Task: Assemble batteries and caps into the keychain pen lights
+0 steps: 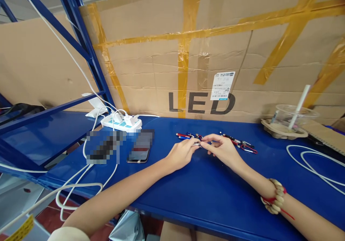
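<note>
Both hands meet over the blue table (172, 190). My left hand (181, 154) is closed in a pinch on a small silvery piece (197, 144), whose exact kind I cannot make out. From the other side, the thumb and forefinger of my right hand (223, 150) close at the tip of the same piece; its other fingers curl beneath. Just behind the left fingers lie red and blue pen-like sticks (183, 135) with metal clips. Past the right hand is another group, with a red carabiner (249, 148) and a dark pen-like stick (231, 138), partly hidden by that hand.
To the left are a phone (138, 154), a blurred-out dark object (104, 147) and a white power strip (122, 123) with trailing cables. A plastic cup (296, 115) with a straw sits in a carton holder, near a coiled white cable (309, 165). Cardboard (151, 75) stands behind.
</note>
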Available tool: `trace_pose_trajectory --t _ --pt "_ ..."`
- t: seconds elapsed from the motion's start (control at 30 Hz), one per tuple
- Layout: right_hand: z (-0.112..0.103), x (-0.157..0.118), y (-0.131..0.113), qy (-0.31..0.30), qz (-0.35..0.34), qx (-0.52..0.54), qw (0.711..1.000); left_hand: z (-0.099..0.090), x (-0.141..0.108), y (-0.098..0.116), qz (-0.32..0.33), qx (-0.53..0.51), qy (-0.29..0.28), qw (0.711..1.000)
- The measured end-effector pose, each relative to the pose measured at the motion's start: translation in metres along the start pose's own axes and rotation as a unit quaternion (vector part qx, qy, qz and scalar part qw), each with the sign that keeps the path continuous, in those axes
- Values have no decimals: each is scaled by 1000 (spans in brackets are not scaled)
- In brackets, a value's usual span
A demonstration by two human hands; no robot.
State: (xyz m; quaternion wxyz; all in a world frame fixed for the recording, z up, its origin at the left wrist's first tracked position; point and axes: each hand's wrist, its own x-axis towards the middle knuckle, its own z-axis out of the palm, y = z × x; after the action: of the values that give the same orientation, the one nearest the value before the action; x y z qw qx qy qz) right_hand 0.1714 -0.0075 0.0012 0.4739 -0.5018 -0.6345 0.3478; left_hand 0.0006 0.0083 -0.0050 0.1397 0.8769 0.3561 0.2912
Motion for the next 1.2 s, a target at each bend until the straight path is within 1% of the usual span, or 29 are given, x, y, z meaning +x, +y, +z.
trace_pose_trajectory --t 0.07,0.17,0.27,0.37,0.47,0.6,0.7,0.77,0.93,1.03,1.2 --pt "-1 0 -1 10 -71 -12 997 0 1 -1 10 12 16 1000" --pt "-4 -1 -2 -8 -164 -47 985 -1 1 -1 23 27 29 999" --pt "-8 -1 -3 1 -229 -111 967 -2 1 -1 27 33 26 999" --pt "-12 0 -3 16 -289 -168 942 -2 0 0 37 31 24 999" --pt "-14 0 -3 6 -327 -201 923 -3 -1 2 42 26 19 999" --pt "-17 0 -4 6 -330 -222 917 -4 -1 3 44 22 4 999" --pt "-18 0 -5 11 -332 -208 920 -4 -1 3 46 24 -5 999" --pt "-19 0 -5 -6 -327 -195 925 -4 -1 2 46 33 -9 998" --pt "-18 2 -4 -76 -290 -167 939 -3 -1 0 53 47 -33 997" --pt "-17 2 -5 -89 -285 -152 942 -3 -1 -1 51 47 -55 996" --pt "-16 0 -10 -94 -258 -141 951 -3 -3 0 52 8 -62 997"
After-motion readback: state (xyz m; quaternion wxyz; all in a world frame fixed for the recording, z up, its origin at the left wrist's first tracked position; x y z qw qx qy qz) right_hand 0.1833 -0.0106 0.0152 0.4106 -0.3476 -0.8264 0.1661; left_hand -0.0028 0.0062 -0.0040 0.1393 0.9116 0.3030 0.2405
